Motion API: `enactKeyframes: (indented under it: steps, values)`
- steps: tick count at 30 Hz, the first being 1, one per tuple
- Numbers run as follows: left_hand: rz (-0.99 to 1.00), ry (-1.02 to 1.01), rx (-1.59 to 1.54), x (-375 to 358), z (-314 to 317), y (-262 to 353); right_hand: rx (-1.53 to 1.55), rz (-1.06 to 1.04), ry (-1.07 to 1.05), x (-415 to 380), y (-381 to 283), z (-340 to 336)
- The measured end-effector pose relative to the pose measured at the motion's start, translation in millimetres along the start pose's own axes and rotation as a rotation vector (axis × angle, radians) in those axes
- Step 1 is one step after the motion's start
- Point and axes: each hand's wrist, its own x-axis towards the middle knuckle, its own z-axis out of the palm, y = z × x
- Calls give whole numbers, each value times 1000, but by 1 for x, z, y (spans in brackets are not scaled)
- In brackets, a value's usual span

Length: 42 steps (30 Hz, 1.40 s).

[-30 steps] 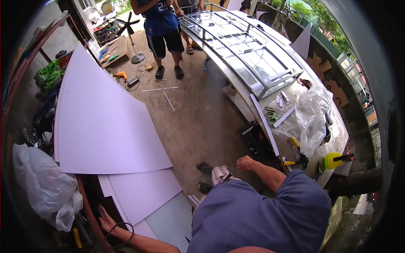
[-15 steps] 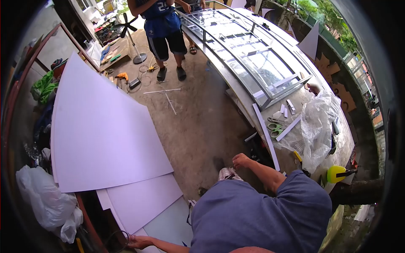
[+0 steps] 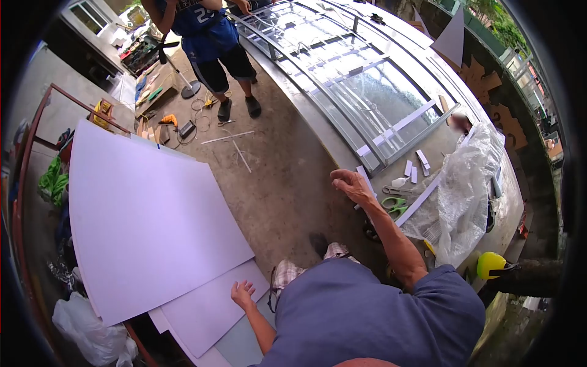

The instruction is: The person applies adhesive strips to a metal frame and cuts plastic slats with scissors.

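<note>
My left hand is over the smaller white sheets, its fingers apart and nothing in them. Just beyond it spreads a large white sheet that overlaps the smaller ones. My right hand reaches forward beside the table's near edge, fingers loosely extended and holding nothing visible. Close to it, a white strip lies along the edge, partly hidden by my hand and forearm. Green-handled scissors rest on the table to the right of my forearm.
A metal-framed glass panel lies on the table, with crumpled clear plastic near it. A person stands at the table's far side. An orange drill, a fan and white strips are on the floor.
My left hand has left the lower edge of the sheets and moved forward over them. My right hand has swung forward and up to the table edge. The view has shifted slightly.
</note>
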Motion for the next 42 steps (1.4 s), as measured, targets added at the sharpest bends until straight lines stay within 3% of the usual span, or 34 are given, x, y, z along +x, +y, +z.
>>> enactKeyframes:
  steps: [3, 6, 12, 16, 24, 29, 32, 36, 42]
  values:
    - [23, -158, 63, 14, 50, 33, 76, -170, 184, 16, -24, -33]
    - [34, -252, 134, 28, 90, 59, -98, -280, 422, 25, -58, -66]
    - [44, -446, 140, 71, 178, 116, -236, -199, 735, 56, -23, -91]
    - [37, -564, 182, 111, 246, 161, -356, -120, 788, 68, -11, -83]
    - [134, -923, 379, 134, 401, 270, -289, 91, 918, 80, -14, -81]
    - [305, -1135, 458, 118, 502, 331, -227, 139, 987, 83, -3, -83]
    - [309, -1209, 409, 95, 539, 351, -196, 198, 999, 85, -17, -81]
    - [415, -1199, 405, 58, 578, 374, -191, 260, 993, 87, -22, -82]
    - [657, -1142, 418, 22, 627, 391, -228, 175, 989, 87, -17, -84]
